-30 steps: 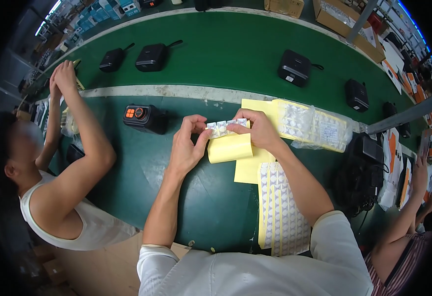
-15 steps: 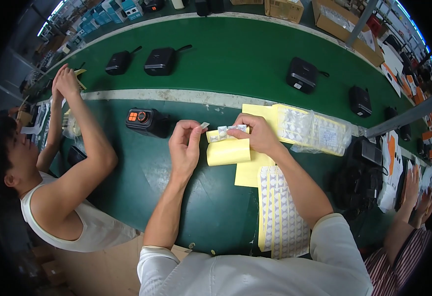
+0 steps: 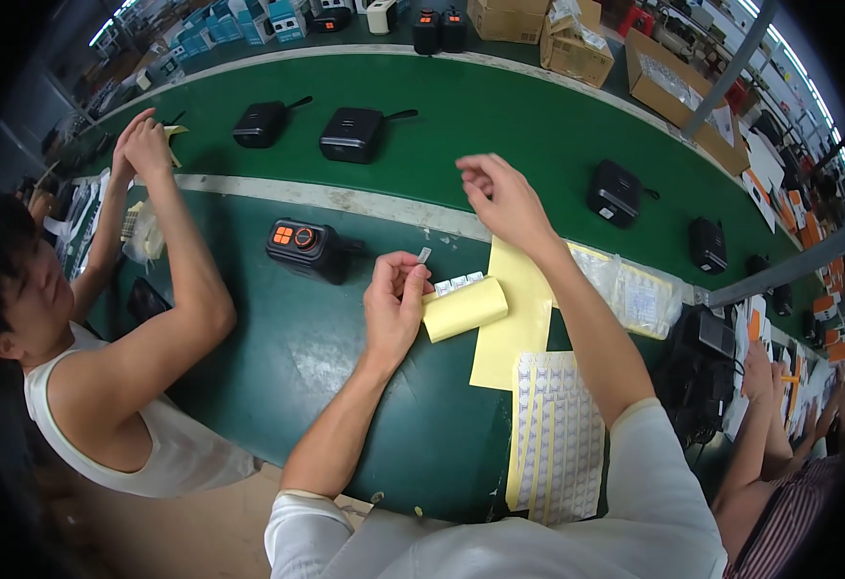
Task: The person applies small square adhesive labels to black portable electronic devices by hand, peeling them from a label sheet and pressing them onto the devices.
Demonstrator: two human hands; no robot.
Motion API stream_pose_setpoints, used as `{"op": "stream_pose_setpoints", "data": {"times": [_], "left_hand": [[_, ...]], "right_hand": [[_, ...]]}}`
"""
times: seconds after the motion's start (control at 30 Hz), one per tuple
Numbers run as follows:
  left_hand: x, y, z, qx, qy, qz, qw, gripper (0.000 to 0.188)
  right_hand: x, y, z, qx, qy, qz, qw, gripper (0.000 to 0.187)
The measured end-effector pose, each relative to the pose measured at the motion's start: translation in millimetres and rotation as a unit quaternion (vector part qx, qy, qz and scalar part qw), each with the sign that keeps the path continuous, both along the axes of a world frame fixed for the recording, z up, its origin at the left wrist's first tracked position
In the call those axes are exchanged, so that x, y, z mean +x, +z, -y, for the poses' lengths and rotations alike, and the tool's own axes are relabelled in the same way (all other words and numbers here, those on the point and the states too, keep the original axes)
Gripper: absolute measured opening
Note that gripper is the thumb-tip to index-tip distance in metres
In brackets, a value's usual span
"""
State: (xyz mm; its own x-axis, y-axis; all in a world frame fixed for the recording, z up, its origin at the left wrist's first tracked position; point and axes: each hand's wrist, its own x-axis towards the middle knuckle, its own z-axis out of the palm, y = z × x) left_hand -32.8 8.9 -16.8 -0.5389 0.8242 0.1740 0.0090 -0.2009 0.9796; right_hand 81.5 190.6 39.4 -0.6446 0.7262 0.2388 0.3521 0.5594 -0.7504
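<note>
My left hand [image 3: 394, 311] pinches a small pale label [image 3: 424, 256] between thumb and forefinger, above the green worktop. Beside its fingers lies a curled yellow backing sheet [image 3: 466, 310] with a row of white labels [image 3: 458, 284] along its edge; I cannot tell whether the hand grips that sheet too. My right hand [image 3: 507, 203] is raised near the pale rim of the green belt, fingers loosely bent, with nothing visible in them. To the left of my left hand stands a black device with orange buttons [image 3: 305, 249].
Several black devices with straps, one nearest my right hand [image 3: 617, 193], sit on the green belt [image 3: 500, 106]. Flat yellow sheets [image 3: 500, 357], white label sheets [image 3: 559, 434] and a plastic-wrapped stack [image 3: 635, 294] lie rightward. A co-worker [image 3: 143, 386] sits left; another person's arms [image 3: 755, 415] show right.
My right hand has let go of the label strip and moved up toward the belt. The left hand keeps its label, and the yellow sheet is now tilted against it. The view has shifted.
</note>
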Motion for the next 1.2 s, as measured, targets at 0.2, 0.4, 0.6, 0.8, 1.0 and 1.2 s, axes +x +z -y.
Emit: {"op": "stream_pose_setpoints", "data": {"times": [0.2, 0.4, 0.6, 0.8, 1.0, 1.2], "left_hand": [[-2.5, -0.7, 2.2, -0.028, -0.008, 0.006, 1.000, 0.009], [2.2, -5.6, 2.2, -0.024, -0.004, 0.042, 0.999, 0.008], [0.9, 3.5, -0.9, -0.011, -0.002, 0.075, 0.997, 0.010], [-28.6, 35.9, -47.0, 0.038, -0.015, 0.149, 0.988, 0.020], [-29.6, 42.2, -63.3, 0.033, -0.004, 0.151, 0.988, 0.018], [-23.2, 35.3, -63.1, 0.032, 0.016, 0.137, 0.990, 0.018]], "right_hand": [[-105.9, -21.9, -64.8, 0.079, 0.039, 0.050, 0.995, 0.088], [-160.8, -36.6, -81.8, 0.039, 0.074, 0.106, 0.991, 0.115], [-136.8, -32.1, -76.4, -0.004, 0.039, 0.000, 0.999, 0.100], [-62.5, -16.0, -52.9, -0.187, 0.032, -0.110, 0.976, 0.097], [-24.8, -10.2, -3.3, -0.256, 0.028, -0.219, 0.941, 0.091], [-17.1, -26.7, 14.4, -0.230, 0.007, -0.250, 0.940, 0.091]]}}
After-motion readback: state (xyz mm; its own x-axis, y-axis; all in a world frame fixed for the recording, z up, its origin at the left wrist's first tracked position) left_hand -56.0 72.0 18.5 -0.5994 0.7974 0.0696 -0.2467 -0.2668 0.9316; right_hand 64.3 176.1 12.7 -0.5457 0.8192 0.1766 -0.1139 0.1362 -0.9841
